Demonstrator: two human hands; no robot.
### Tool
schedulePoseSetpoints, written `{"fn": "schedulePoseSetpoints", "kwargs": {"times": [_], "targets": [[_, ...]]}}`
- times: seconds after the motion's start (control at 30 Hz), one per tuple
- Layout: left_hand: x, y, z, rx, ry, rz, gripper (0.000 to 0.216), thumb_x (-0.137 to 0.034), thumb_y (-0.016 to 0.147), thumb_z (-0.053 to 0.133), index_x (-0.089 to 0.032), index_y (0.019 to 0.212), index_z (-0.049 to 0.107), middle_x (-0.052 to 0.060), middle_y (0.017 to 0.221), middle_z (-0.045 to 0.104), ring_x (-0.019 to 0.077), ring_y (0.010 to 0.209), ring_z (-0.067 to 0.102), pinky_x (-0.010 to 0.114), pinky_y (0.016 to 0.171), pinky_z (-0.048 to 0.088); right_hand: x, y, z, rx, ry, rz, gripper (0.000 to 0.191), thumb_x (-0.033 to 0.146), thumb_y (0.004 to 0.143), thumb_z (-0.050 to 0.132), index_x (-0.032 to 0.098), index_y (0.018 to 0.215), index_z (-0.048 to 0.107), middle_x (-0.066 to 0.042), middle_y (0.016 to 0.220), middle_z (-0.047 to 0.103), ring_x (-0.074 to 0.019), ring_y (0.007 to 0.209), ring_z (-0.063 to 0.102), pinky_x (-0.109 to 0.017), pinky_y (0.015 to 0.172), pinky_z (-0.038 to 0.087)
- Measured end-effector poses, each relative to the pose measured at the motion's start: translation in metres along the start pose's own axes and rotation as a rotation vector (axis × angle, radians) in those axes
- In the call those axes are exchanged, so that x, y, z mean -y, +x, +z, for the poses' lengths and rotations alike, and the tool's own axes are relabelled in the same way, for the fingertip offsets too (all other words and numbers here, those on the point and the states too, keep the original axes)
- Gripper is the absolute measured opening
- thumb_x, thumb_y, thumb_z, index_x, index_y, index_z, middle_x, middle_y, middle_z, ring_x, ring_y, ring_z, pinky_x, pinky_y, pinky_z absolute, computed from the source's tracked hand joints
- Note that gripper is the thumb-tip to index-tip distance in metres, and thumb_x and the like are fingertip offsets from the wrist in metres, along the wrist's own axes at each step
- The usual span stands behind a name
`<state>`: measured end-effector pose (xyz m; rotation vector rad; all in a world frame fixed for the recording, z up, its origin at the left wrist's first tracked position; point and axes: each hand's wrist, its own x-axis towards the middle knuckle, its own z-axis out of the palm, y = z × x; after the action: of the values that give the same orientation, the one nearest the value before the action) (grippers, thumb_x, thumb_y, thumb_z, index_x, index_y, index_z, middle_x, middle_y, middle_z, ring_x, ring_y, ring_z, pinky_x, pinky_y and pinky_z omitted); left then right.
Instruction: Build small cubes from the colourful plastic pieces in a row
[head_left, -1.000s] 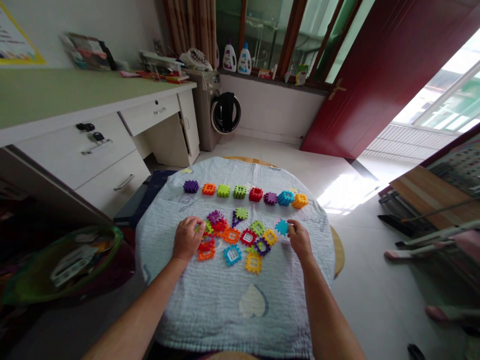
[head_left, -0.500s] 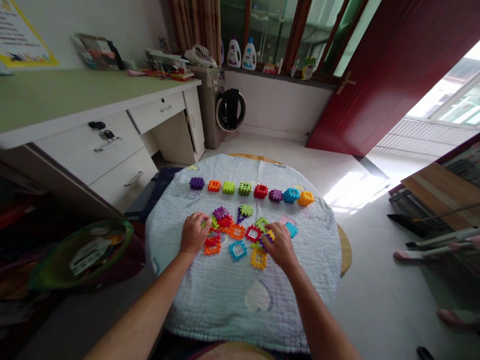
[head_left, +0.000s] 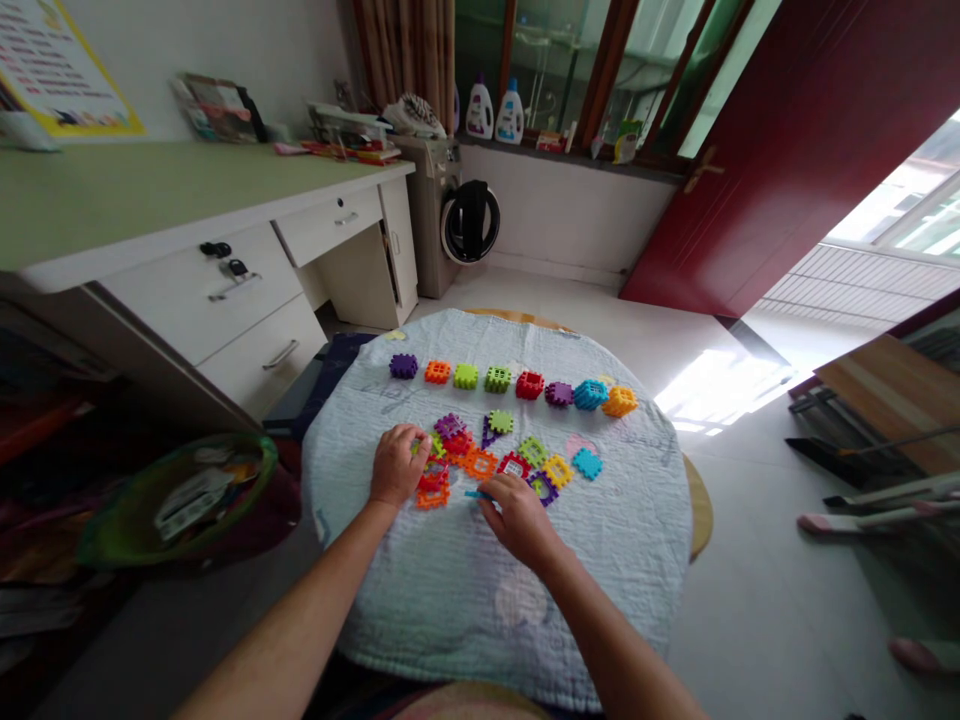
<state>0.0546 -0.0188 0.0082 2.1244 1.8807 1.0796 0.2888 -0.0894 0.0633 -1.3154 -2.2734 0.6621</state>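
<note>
My right hand (head_left: 517, 515) is closed with fingertips pinching a blue building tile (head_left: 472, 493); most of the tile is hidden under the hand. At the left edge of a loose pile of notched plastic tiles, my left hand (head_left: 399, 465) has its fingers curled in. A bit of green shows at its fingertips, but what it grips is unclear. Beside it lie red tiles (head_left: 433, 474), an orange frame (head_left: 433, 497) and a purple tile (head_left: 450, 426). Just past my right hand are a red window tile (head_left: 514, 466), a purple frame (head_left: 543, 488) and a yellow frame (head_left: 559, 470).
Across the back of the cloth-covered round table (head_left: 427, 600) runs a row of tile stacks, from dark purple (head_left: 403, 366) to yellow (head_left: 619, 402). A flat blue tile (head_left: 587, 463) lies at the right. A basket (head_left: 180, 500) stands left of the table, near a desk (head_left: 187, 190).
My right hand has let go of the purple and yellow frames, which now lie on the cloth. It has moved left onto the blue tile. My left hand stays in place; the view shifts slightly.
</note>
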Motion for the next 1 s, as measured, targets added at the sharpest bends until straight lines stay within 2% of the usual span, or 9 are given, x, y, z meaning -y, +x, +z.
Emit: {"fn": "schedulePoseSetpoints", "kwargs": {"times": [0.1,0.17,0.23,0.37,0.43,0.53,0.67,0.87,1.0], "targets": [[0.000,0.000,0.000,-0.001,-0.001,-0.003,0.023,-0.037,0.089,0.044,-0.021,0.081,0.059,0.009,0.093,0.065,0.0257,0.094,0.057,0.041,0.091,0.044,0.000,-0.001,0.002,-0.013,0.165,0.136,0.022,0.018,0.093,0.047,0.019,0.108,0.062,-0.002,0.083,0.068,-0.0134,0.075,0.062,-0.023,0.072,0.044],[-0.001,0.000,-0.001,0.001,0.001,-0.003,0.023,-0.037,0.089,0.044,-0.021,0.081,0.059,0.009,0.092,0.065,0.0257,0.094,0.057,0.041,0.091,0.044,0.001,-0.001,0.006,0.035,0.146,0.180,0.023,0.017,0.090,0.050,0.020,0.110,0.062,0.000,0.081,0.068,-0.0137,0.072,0.061,-0.023,0.070,0.044],[-0.002,0.000,-0.001,0.004,0.003,-0.004,0.024,-0.038,0.089,0.044,-0.021,0.081,0.059,0.009,0.093,0.065,0.0259,0.094,0.057,0.041,0.091,0.044,0.002,-0.001,0.010,0.035,0.009,0.166,0.023,0.016,0.086,0.056,0.022,0.108,0.063,-0.003,0.093,0.068,-0.0171,0.085,0.061,-0.027,0.078,0.045],[-0.003,0.001,-0.002,0.006,-0.002,-0.021,0.022,-0.037,0.088,0.045,-0.022,0.080,0.060,0.009,0.093,0.065,0.0258,0.094,0.058,0.041,0.091,0.045,0.006,-0.003,0.011,-0.099,-0.246,0.171,0.035,0.015,0.080,0.064,0.026,0.113,0.062,-0.008,0.123,0.058,-0.0250,0.109,0.050,-0.038,0.094,0.041],[-0.004,0.001,-0.002,0.009,-0.003,-0.025,0.022,-0.036,0.088,0.046,-0.022,0.080,0.059,0.008,0.093,0.065,0.0257,0.094,0.058,0.041,0.091,0.045,0.008,-0.006,0.009,-0.132,-0.278,0.206,0.032,0.019,0.081,0.065,0.025,0.112,0.061,-0.009,0.121,0.057,-0.0258,0.108,0.048,-0.039,0.093,0.040],[-0.004,0.000,-0.002,0.012,-0.001,-0.017,0.022,-0.036,0.088,0.045,-0.022,0.080,0.059,0.008,0.092,0.065,0.0257,0.094,0.058,0.041,0.091,0.045,0.011,-0.010,0.007,-0.084,-0.312,0.241,0.023,0.035,0.082,0.066,0.024,0.102,0.063,-0.009,0.109,0.058,-0.0273,0.103,0.048,-0.041,0.090,0.040],[-0.004,0.000,-0.002,0.011,0.003,-0.003,0.022,-0.036,0.089,0.045,-0.021,0.080,0.058,0.008,0.091,0.064,0.0255,0.092,0.058,0.041,0.090,0.044,0.017,-0.015,0.014,-0.005,-0.364,0.294,0.043,0.052,0.072,0.072,0.021,0.100,0.061,-0.011,0.106,0.057,-0.0307,0.102,0.047,-0.045,0.088,0.038],[-0.002,0.000,-0.002,0.020,0.000,0.004,0.023,-0.038,0.089,0.044,-0.021,0.081,0.058,0.009,0.092,0.065,0.0258,0.092,0.058,0.041,0.089,0.044,0.022,-0.015,0.020,0.020,-0.299,0.255,0.033,0.041,0.070,0.071,0.021,0.094,0.061,-0.008,0.100,0.057,-0.0270,0.097,0.048,-0.040,0.086,0.039],[0.001,0.000,-0.001,0.012,-0.002,0.011,0.024,-0.040,0.088,0.044,-0.022,0.080,0.058,0.008,0.091,0.065,0.0262,0.092,0.058,0.042,0.089,0.045,-0.003,-0.014,-0.007,-0.064,-0.171,0.203,0.042,0.035,0.068,0.071,0.022,0.107,0.062,-0.007,0.104,0.057,-0.0240,0.097,0.049,-0.037,0.088,0.041]]}}
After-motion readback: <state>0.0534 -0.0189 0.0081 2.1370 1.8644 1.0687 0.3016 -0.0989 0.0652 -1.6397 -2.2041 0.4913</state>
